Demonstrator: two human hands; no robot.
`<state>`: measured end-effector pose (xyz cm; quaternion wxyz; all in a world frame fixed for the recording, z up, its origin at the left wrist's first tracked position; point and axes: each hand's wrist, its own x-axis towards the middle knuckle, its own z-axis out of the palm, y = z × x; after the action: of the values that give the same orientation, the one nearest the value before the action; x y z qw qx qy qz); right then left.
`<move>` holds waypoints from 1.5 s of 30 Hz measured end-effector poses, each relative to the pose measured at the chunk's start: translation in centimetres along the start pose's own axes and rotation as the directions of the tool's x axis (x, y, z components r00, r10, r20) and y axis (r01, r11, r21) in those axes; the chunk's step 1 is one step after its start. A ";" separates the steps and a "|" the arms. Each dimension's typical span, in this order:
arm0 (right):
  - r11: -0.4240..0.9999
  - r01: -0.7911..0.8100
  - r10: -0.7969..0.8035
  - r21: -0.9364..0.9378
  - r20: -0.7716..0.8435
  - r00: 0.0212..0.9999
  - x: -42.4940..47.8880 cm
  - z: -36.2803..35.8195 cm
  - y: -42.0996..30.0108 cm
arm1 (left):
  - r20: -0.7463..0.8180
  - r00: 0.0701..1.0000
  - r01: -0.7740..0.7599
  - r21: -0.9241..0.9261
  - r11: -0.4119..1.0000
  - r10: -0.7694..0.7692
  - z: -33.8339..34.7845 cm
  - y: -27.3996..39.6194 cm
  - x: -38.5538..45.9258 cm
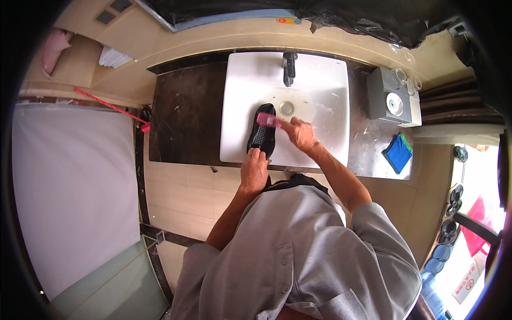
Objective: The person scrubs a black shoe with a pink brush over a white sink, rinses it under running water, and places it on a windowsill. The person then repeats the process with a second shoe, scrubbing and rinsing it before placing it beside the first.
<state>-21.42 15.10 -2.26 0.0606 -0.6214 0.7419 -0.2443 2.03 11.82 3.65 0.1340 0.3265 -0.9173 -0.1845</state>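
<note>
A black shoe (260,134) lies along the left side of the white washbasin (332,146), its sole with a studded patch facing up. My left hand (255,168) grips the shoe's near end at the basin's front rim. In my right hand (302,134) is a pink brush (267,119), held across the far half of the shoe and appearing to touch it. Beyond the shoe are the round drain (287,108) and a black faucet (289,70). The brush's bristles are hidden beneath its back.
Dark stone countertop (188,116) flanks the basin. On its right side stand a grey box (388,96) with glasses on top and a folded blue cloth (399,153) with green edging. A red-handled tool (112,108) leans at the left. Several shoes (449,228) line the right edge.
</note>
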 end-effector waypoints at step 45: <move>0.902 -0.432 0.431 -0.022 0.141 0.892 -6.2 -3.5 0.3 | 0.087 0.996 0.038 -0.253 0.967 -0.016 1.5 -0.4 12.3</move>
<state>-21.74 22.04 -0.64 0.1689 -0.4570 0.8538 -0.1835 -7.58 3.92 3.71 0.1337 0.3110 -0.8862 -0.3161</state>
